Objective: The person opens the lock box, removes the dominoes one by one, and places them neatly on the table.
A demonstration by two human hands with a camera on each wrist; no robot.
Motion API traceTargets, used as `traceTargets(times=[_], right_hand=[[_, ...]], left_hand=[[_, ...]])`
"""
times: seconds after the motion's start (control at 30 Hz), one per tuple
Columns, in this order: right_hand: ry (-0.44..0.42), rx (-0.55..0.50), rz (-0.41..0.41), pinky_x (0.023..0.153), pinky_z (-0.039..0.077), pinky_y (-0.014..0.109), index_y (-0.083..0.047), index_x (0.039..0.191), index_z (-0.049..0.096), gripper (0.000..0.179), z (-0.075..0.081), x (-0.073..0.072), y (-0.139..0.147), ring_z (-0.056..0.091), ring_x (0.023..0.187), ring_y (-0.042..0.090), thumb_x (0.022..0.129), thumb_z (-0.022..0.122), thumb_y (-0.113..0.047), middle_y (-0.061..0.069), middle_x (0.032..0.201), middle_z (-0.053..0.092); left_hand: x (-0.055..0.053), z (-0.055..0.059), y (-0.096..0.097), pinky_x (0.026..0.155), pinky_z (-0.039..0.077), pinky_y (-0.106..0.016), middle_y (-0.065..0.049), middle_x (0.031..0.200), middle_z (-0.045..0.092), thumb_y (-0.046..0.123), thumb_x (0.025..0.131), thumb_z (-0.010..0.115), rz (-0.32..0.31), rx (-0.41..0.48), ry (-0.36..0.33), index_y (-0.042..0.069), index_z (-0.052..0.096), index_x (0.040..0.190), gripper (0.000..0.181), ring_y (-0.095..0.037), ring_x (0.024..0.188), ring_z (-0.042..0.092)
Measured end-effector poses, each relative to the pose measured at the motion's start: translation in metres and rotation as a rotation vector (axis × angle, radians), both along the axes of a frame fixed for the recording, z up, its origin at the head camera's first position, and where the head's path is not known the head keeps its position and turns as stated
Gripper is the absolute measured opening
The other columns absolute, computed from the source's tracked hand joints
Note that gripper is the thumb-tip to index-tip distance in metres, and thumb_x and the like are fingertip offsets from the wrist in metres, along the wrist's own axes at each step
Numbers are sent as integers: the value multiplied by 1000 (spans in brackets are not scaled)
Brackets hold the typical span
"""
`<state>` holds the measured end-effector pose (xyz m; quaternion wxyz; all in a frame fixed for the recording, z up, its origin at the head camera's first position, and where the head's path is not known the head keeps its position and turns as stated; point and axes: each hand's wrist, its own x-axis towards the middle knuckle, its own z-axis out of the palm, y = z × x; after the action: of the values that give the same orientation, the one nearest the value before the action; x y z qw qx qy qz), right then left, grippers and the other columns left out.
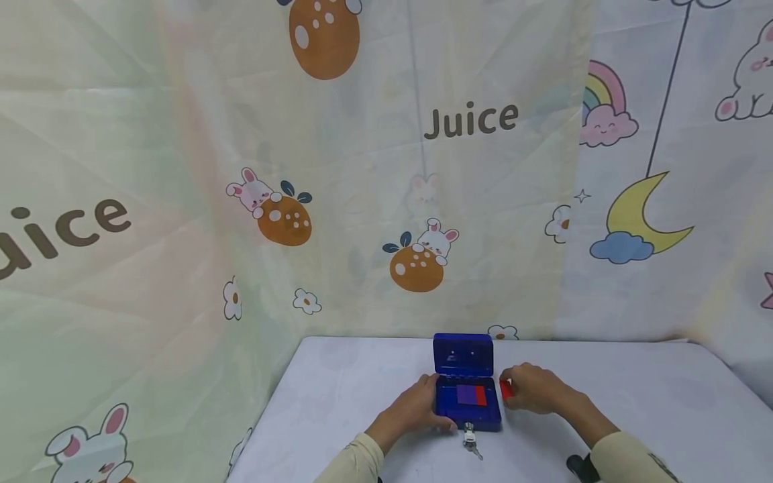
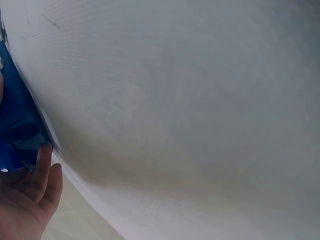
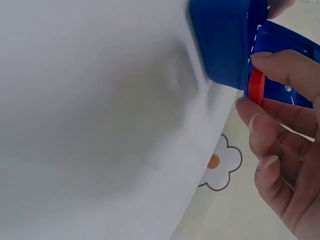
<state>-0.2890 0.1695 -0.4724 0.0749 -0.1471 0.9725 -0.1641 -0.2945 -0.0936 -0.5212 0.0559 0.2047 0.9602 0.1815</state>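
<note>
A blue cash box (image 1: 468, 421) stands on the table with its lid raised at the back. A purple block (image 1: 466, 394) and a red block (image 1: 480, 396) lie side by side inside it. My left hand (image 1: 418, 406) grips the box's left side, thumb at the front corner and fingers toward the back; the left wrist view shows its fingers (image 2: 42, 175) against the blue wall. Just off the box's right side, my right hand (image 1: 534, 389) pinches a thin red block (image 3: 256, 86) between thumb and fingers. A key (image 1: 473, 448) hangs from the lock at the front.
The white table (image 1: 356, 376) runs back to a printed cloth wall (image 1: 362, 201). The raised lid (image 1: 464, 355) stands between the hands at the back. A black object (image 1: 581, 467) shows by the right sleeve.
</note>
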Motion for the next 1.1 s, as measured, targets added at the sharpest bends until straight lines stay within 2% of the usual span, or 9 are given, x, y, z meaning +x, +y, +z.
traceTargets(times=[0.4, 0.73, 1.1], right_hand=[[-38, 5, -5, 64, 46, 35, -6, 103, 68, 38, -21, -1, 2, 49, 71, 17, 70, 82, -21, -1, 76, 55], [-75, 28, -7, 65, 47, 37, -7, 101, 68, 37, -31, -1, 2, 50, 70, 17, 69, 82, -20, -1, 75, 56], [-106, 14, -20, 63, 45, 37, -7, 101, 68, 36, -36, 1, 2, 50, 67, 18, 70, 82, -18, 0, 72, 55]], left_hand=[[2, 2, -1, 97, 46, -38, -2, 125, 52, 64, 60, 77, -11, 6, 4, 15, 32, 144, 107, -15, 112, 54], [3, 3, -1, 96, 46, -38, -2, 125, 52, 63, 61, 78, -4, 18, 9, 14, 33, 144, 106, -16, 111, 54], [0, -3, 0, 96, 46, -38, -3, 128, 50, 65, 60, 76, 4, 11, -2, 15, 31, 145, 109, -16, 112, 55]])
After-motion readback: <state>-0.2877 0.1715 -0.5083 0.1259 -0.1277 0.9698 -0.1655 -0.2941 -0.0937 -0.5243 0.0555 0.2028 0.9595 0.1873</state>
